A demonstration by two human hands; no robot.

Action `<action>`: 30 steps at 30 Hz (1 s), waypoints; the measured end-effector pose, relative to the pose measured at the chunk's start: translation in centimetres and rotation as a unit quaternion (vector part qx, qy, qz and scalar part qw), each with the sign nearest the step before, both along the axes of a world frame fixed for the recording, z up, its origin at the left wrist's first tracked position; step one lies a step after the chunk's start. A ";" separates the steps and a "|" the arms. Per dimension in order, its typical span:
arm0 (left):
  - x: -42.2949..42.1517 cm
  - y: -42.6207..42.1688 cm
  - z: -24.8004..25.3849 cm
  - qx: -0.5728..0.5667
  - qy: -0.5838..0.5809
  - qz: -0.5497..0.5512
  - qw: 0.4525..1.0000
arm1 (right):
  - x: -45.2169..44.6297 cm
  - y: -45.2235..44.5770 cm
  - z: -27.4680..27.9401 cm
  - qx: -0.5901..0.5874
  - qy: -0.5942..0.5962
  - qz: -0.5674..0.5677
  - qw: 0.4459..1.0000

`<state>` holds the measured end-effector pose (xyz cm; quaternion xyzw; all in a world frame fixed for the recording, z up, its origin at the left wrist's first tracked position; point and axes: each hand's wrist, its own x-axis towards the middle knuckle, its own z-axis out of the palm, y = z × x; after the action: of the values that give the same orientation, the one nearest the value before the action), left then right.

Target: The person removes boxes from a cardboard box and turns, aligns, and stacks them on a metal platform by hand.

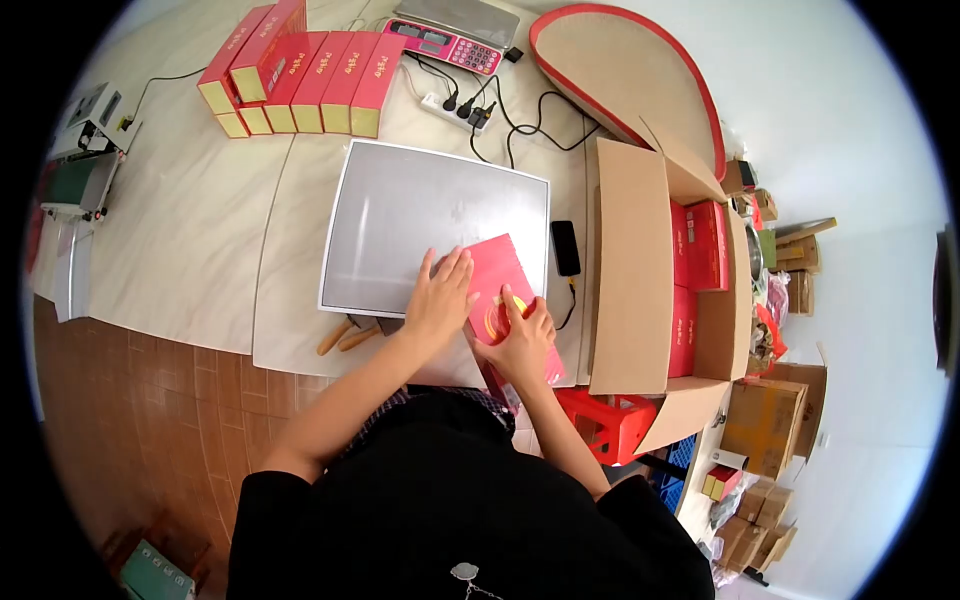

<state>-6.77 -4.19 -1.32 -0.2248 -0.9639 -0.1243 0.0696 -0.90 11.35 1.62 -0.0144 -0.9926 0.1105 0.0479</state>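
Spreading across a glossy red rectangular card box (493,272) at the frame's centre, the bare right hand (522,342) is perhaps clamping it; I cannot tell. Beyond, the bare left hand (440,302) is lying open at its edge, above a flat grey white-rimmed panel (400,210). Probably light, stiff, slick and dentable, the box is favouring a hold along both long sides.

A red oblong box (497,266) with gold markings (490,322) is held aslant over the lower-right corner of the grey panel (400,215).
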 end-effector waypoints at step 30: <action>5.3 -6.8 7.4 0.697 -0.052 0.263 0.665 | -3.8 -7.7 6.8 -0.316 -0.039 0.279 0.906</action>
<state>-1.45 -11.03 6.09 0.1586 -0.6176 -0.7477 0.1853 -4.65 3.68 8.38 0.2446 -0.8702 0.4265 -0.0304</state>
